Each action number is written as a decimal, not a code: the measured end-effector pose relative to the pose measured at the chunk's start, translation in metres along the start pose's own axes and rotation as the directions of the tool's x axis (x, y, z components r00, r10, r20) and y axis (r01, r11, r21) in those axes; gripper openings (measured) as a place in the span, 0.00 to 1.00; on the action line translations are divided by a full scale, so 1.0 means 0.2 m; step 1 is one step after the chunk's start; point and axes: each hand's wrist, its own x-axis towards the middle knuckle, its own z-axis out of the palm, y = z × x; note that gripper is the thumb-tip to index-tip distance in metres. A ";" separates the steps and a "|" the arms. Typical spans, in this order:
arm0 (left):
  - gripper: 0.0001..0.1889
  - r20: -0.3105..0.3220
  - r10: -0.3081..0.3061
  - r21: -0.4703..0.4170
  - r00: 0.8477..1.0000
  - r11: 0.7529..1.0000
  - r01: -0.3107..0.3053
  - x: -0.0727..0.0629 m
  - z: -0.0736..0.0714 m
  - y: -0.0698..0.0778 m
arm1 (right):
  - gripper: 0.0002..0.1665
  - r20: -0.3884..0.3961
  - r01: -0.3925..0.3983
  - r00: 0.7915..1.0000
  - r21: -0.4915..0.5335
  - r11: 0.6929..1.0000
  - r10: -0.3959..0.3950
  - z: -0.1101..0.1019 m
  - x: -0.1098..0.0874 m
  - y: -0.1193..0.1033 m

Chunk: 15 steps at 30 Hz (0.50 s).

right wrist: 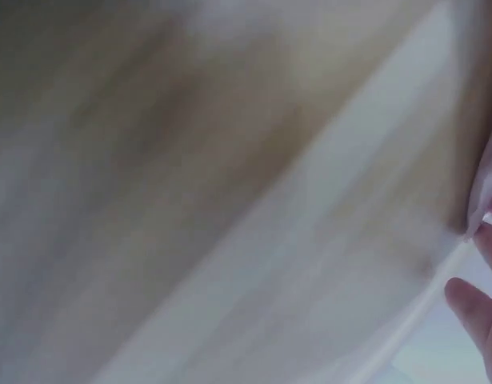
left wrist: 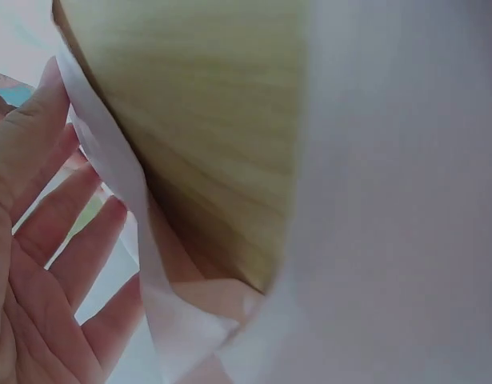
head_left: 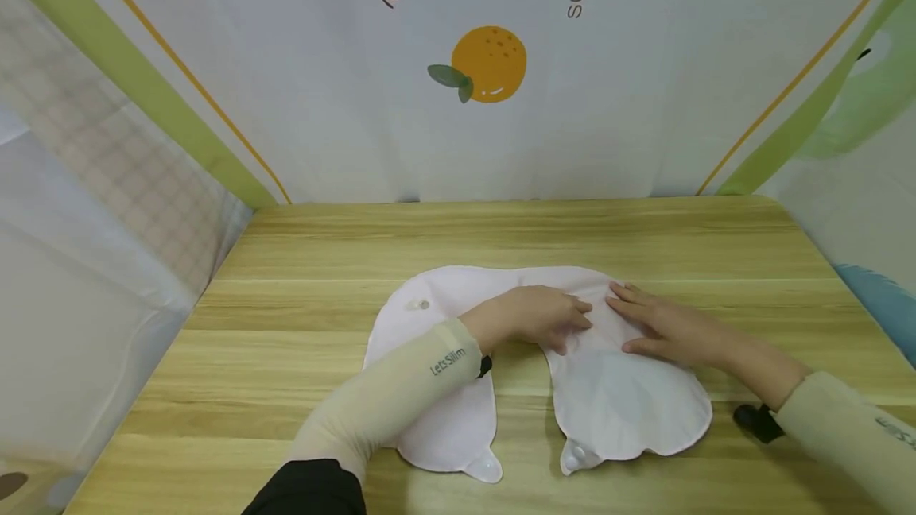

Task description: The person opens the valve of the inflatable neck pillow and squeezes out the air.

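The left arm (head_left: 386, 396), in a cream sleeve (head_left: 429, 364), slants forward and inward, the left hand (head_left: 540, 315) back upward with its fingers loosely extended. The right arm (head_left: 762, 369) angles in opposite, the right hand (head_left: 665, 328) also back upward, fingers nearly straight, thumb apart. Their fingertips face each other, near but not touching.

We see a wood-grain table (head_left: 286, 388) across the lower frame, a white fruit-printed cloth (head_left: 322, 102) at top centre, and checked fabric (head_left: 107, 133) at upper left.
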 end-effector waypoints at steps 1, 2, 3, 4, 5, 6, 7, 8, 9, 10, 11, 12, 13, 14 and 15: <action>0.29 -0.003 -0.004 -0.006 1.000 1.000 0.004 0.00 0.00 0.00 | 0.43 -0.002 -0.002 1.000 0.005 1.000 0.002 0.00 0.00 0.00; 0.30 -0.005 -0.005 -0.011 1.000 1.000 0.004 -0.01 0.00 -0.01 | 0.42 -0.004 -0.001 1.000 0.011 1.000 0.002 0.00 0.01 -0.01; 0.30 -0.006 -0.007 -0.015 1.000 1.000 0.006 -0.01 0.00 -0.01 | 0.42 -0.003 -0.004 1.000 0.018 1.000 0.004 0.00 0.01 -0.01; 0.31 -0.009 -0.006 -0.020 1.000 1.000 0.006 -0.01 0.01 -0.01 | 0.41 -0.001 -0.006 1.000 0.023 1.000 0.006 0.00 0.02 -0.02; 0.31 -0.011 -0.005 -0.025 1.000 1.000 0.005 -0.02 0.01 -0.01 | 0.41 0.001 -0.008 1.000 0.026 1.000 0.008 0.01 0.02 -0.02; 0.32 -0.012 -0.007 -0.031 1.000 0.999 0.007 -0.02 0.01 -0.01 | 0.41 0.003 -0.008 1.000 0.030 1.000 0.008 0.01 0.03 -0.03; 0.32 -0.012 -0.010 -0.037 1.000 0.999 0.010 -0.02 0.01 -0.02 | 0.41 0.006 -0.010 1.000 0.033 0.999 0.010 0.01 0.03 -0.03; 0.33 -0.011 -0.014 -0.040 1.000 0.999 0.013 -0.03 0.00 -0.02 | 0.41 0.011 -0.011 1.000 0.037 0.999 0.010 0.01 0.03 -0.04; 0.33 -0.011 -0.021 -0.045 1.000 0.999 0.020 -0.03 0.00 -0.02 | 0.42 0.017 -0.016 1.000 0.043 0.999 0.015 0.01 0.04 -0.04; 0.34 -0.008 -0.026 -0.044 1.000 0.999 0.025 -0.03 0.00 -0.02 | 0.43 0.021 -0.019 1.000 0.048 0.999 0.018 0.01 0.04 -0.05; 0.34 -0.006 -0.033 -0.042 0.999 0.999 0.033 -0.03 0.00 -0.03 | 0.43 0.023 -0.022 1.000 0.054 0.998 0.021 0.01 0.04 -0.05; 0.35 -0.001 -0.041 -0.034 0.999 0.999 0.041 -0.03 -0.01 -0.03 | 0.43 0.025 -0.019 1.000 0.060 0.998 0.018 0.01 0.05 -0.05; 0.35 0.002 -0.047 -0.026 0.999 0.999 0.047 -0.03 -0.01 -0.04 | 0.44 0.027 -0.019 0.999 0.063 0.998 0.017 0.01 0.05 -0.05; 0.36 0.008 -0.054 -0.022 0.999 0.998 0.054 -0.03 -0.02 -0.04 | 0.44 0.029 -0.018 0.999 0.067 0.998 0.016 0.01 0.05 -0.05; 0.37 0.014 -0.065 -0.025 0.998 0.998 0.066 -0.03 -0.02 -0.05 | 0.44 0.030 -0.016 0.999 0.070 0.997 0.014 0.01 0.05 -0.06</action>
